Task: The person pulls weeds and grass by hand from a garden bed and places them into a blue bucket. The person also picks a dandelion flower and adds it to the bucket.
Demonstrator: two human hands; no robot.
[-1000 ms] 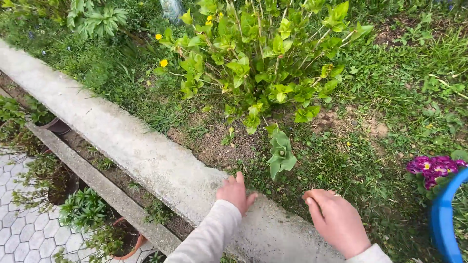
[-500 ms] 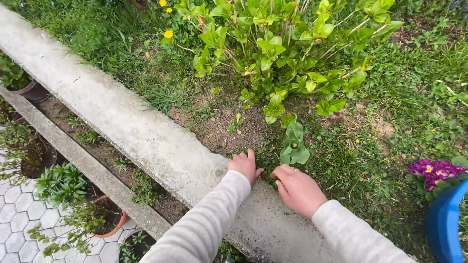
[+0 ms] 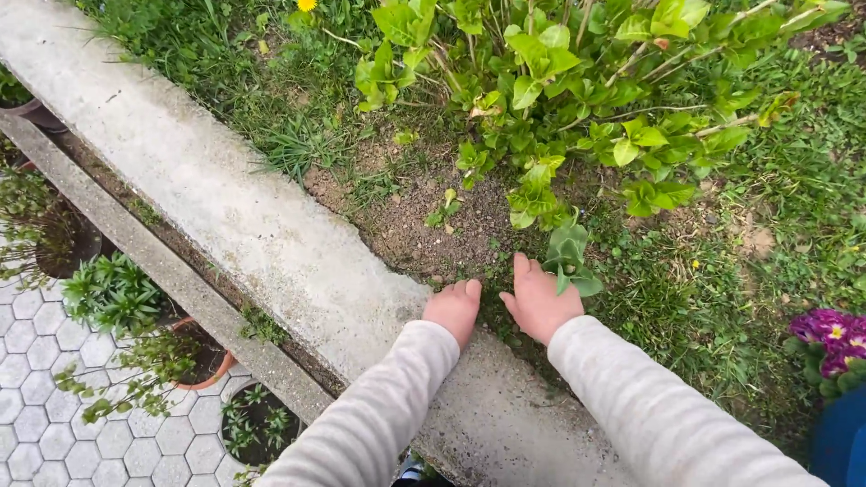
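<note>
My left hand rests at the far edge of a concrete curb, its fingertips dipped into low weeds at the soil line. My right hand lies just to the right, fingers down among the same weeds and against a small grey-green broad-leaved plant. The leaves and weeds hide the fingertips of both hands, so I cannot tell whether either one grips anything. Both arms wear light grey sleeves. A patch of bare soil lies just beyond the hands.
A leafy green shrub stands behind the soil patch, with grass around it. Purple flowers and a blue container are at the right edge. Left of the curb are a narrow trench, potted plants and hexagonal paving.
Both hands have moved forward off the curb to its far edge. My right hand has swung left, up to the small plant, close beside the left. The view has moved closer and lower.
</note>
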